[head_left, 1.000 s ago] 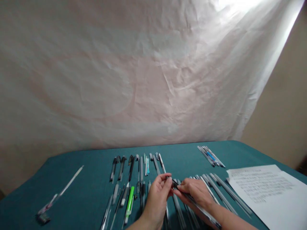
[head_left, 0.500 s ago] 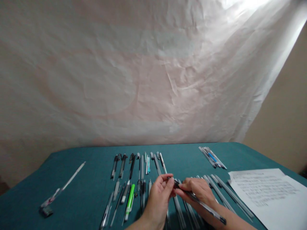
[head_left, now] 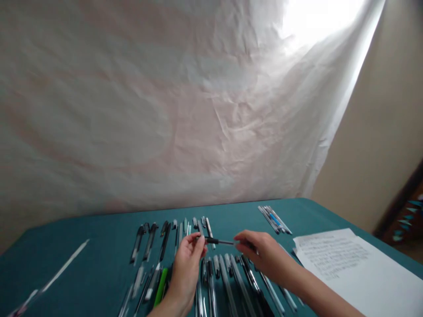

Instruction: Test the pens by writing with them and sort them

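My left hand [head_left: 186, 264] pinches a small black pen cap [head_left: 212, 241] between thumb and fingertips. My right hand [head_left: 262, 255] grips a pen whose thin tip [head_left: 228, 242] points left toward that cap. The cap and the pen tip sit a short gap apart, held just above rows of pens [head_left: 228, 281] lying on the teal tablecloth [head_left: 99, 264]. Most of the held pen's barrel is hidden by my right hand.
More pens lie in a far row [head_left: 165, 233]. A green marker [head_left: 161, 287] lies near my left wrist, a small bundle of pens [head_left: 274, 219] at back right, a printed white paper [head_left: 343, 264] at right, a long white stick [head_left: 62, 268] at left. A white sheet hangs behind.
The cap has come off the pen: my hands have drawn apart, the left with the cap, the right with the pen. The camera view has shifted to the right.
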